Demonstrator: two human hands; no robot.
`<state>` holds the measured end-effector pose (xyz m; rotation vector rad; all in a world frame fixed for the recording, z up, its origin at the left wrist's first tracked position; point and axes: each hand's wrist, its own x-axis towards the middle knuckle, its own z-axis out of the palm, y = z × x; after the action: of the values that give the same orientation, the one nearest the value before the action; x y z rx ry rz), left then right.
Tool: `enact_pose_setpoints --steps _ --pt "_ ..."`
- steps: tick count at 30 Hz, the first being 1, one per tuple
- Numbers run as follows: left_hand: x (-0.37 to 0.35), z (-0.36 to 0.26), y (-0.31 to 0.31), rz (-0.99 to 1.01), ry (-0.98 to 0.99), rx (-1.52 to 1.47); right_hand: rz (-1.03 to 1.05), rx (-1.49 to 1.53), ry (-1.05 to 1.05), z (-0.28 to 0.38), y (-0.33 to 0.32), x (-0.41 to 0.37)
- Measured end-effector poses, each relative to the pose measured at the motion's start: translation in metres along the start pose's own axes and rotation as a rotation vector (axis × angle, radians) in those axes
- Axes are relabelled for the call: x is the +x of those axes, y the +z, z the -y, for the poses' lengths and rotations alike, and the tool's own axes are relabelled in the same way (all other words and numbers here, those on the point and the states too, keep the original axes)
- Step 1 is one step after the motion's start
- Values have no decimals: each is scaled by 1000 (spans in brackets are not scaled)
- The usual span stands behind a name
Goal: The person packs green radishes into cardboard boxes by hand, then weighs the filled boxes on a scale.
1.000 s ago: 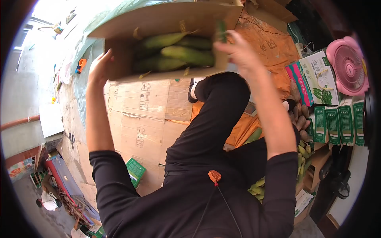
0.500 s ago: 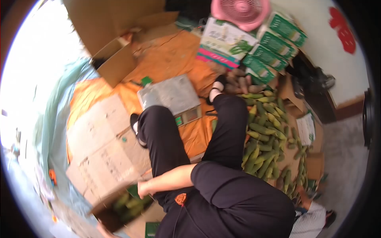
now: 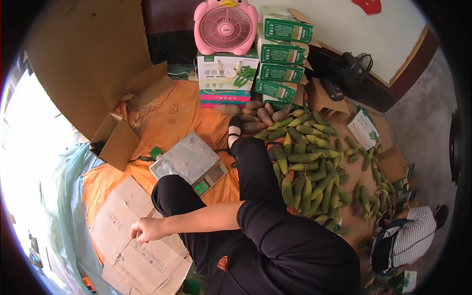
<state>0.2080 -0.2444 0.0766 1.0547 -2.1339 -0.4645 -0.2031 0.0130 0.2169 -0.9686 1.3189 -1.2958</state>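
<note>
My right hand (image 3: 146, 230) reaches across to the left on a bare forearm, above flattened cardboard (image 3: 114, 219). Its fingers are curled together, and anything between them is too small to make out. My left hand is out of view. Beyond my bent knee a flat metal scale (image 3: 186, 158) with a lit green display rests on orange sheeting (image 3: 164, 110). Right of my legs lies a large heap of green radishes (image 3: 314, 172), with reddish-brown roots (image 3: 265, 114) at its top edge.
A pink fan (image 3: 226, 27) stands on a printed carton (image 3: 228, 73) beside stacked green boxes (image 3: 282, 54). A large open cardboard box (image 3: 93, 54) is at upper left. Another person (image 3: 408, 241) in a striped top is at lower right. Bluish plastic sheeting (image 3: 66, 196) borders the left.
The view has shifted, bringing the fan and box stack fully into sight. My right hand has moved up and left from the open box of radishes. That box and my left hand have left view.
</note>
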Motion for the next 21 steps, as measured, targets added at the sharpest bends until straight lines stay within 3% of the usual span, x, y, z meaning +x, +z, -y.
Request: enact_pose_setpoints --steps 8,10,11,12,13,14,15,16,18,20,21 --pt "86 -294 17 -73 186 -20 -319 -494 -158 16 -75 -51" --pt "91 -386 64 47 466 -227 -376 -595 -177 19 -91 -64" --pt "90 -425 87 87 536 -272 -442 -902 -210 23 -99 -75" --pt "79 -478 94 242 476 -328 -504 -1213 -231 28 -107 -87" --pt "66 -508 122 267 500 -483 -421 -1281 -107 37 -117 -97" --pt "56 -513 155 438 608 -525 -449 -1288 -104 33 -135 -102" --pt "61 -537 178 807 923 -342 -351 -1279 -104 23 -160 -108" --pt "53 -536 214 796 895 -534 -240 -1269 -103 19 -180 -116" --pt "63 -513 263 954 770 90 -417 -1149 -181 30 -210 -184" --pt "76 -512 289 1139 782 56 -534 -889 -184 14 -275 -218" --pt "70 -520 300 1075 710 -170 -653 -749 -71 39 -296 -253"
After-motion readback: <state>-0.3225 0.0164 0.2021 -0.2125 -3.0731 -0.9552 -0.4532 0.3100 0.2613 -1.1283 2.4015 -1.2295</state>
